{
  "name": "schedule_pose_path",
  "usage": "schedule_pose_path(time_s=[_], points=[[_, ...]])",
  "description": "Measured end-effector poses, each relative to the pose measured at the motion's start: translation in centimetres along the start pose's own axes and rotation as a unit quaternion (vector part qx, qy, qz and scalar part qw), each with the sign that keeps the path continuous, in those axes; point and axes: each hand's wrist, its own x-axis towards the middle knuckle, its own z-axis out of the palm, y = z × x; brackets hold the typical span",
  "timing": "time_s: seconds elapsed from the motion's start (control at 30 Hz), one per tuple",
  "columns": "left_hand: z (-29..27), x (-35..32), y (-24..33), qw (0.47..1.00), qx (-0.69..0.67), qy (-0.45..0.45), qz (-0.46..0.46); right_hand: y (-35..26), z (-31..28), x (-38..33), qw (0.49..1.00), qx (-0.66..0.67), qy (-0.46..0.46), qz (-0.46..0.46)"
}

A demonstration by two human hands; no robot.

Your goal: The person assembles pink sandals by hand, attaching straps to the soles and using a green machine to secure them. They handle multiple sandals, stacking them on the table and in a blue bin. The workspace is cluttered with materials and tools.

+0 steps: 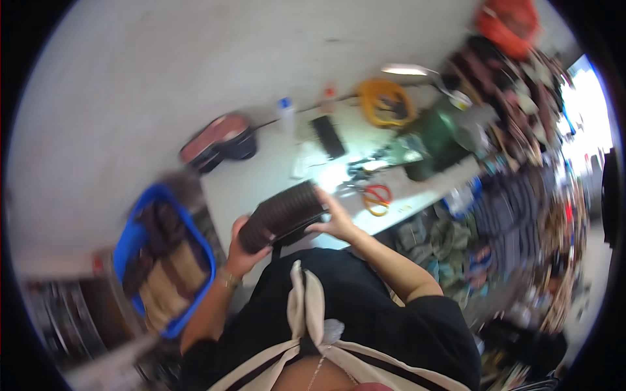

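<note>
From the head view, the person is holding a dark, ribbed stack of what look like thin round pieces pressed into a short cylinder [284,215], lying tilted between both hands just above the near edge of the white worktable [274,176]. The left hand [242,251] is cupping the lower end with its fingers curled round it, and the right hand [336,218] is bracing the upper end with its fingers pressed together along the side. Judging by this, the stack is being gathered and squared up, and it is not yet set down anywhere; how much remains I cannot tell. To the person's left, a blue plastic crate [134,244] is holding tan and dark bundles, blurred. On the table, orange-handled scissors [377,197] are lying just beyond the right hand, a flat black rectangular object [328,135] is resting further back, and two small bottles, one with a blue cap [285,111] and one with a red cap [329,96], are standing by the wall near a yellow coil [386,101]. Any labels are too blurred to make out.
</note>
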Motion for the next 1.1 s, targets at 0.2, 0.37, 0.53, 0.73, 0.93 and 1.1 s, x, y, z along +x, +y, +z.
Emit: schedule_pose_path(time_s=[0.2, 0.37, 0.53, 0.73, 0.93, 1.1], points=[[-1.1, -2.7, 6.8, 0.988, 0.064, 0.013, 0.138, -8.7, -1.3, -0.6, 1.0, 0.011, 0.018, -0.012], [0.6, -5.8, 1.7, 0.997, -0.022, 0.071, 0.023, -3.2, 0.5, -4.1, 0.992, -0.118, -0.013, 0.037], [1.3, -4.2, 1.2, 0.97, -0.211, 0.095, -0.077, -2.3, 1.2, -1.0, 0.994, -0.088, -0.03, 0.059], [-0.7, -5.1, 7.3, 0.995, -0.013, 0.092, 0.03, -7.3, -0.5, -3.4, 0.993, -0.109, 0.053, -0.006], [2.2, -8.1, 0.9, 0.993, -0.011, 0.108, -0.055, -2.6, 1.3, -3.6, 0.989, -0.116, -0.083, 0.037], [0.7, -5.1, 6.6, 0.98, 0.036, 0.149, -0.128, -8.2, 0.3, -1.8, 0.986, 0.037, -0.073, 0.144]])
